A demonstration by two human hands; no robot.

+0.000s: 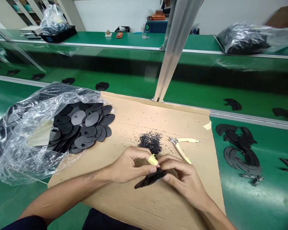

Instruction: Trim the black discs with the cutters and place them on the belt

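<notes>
A black plastic disc [150,179], seen nearly edge-on, is held between both hands above the cardboard sheet [124,198]. My left hand [132,163] pinches its upper side; yellow tape wraps the index fingertip. From the right, my right hand [182,174] grips the disc's edge with thumb and fingers. Just beyond the hands lies a heap of small black plastic scraps [150,142]. Side cutters [180,145] with pale yellow handles rest on the cardboard, right of the heap, their handles spread.
At left, a clear plastic bag [21,143] spills many black discs [88,131] onto the cardboard. Curved black parts [240,143] lie on the green table at right. A metal post [169,54] rises behind the cardboard. Another filled bag [244,38] sits on the upper shelf.
</notes>
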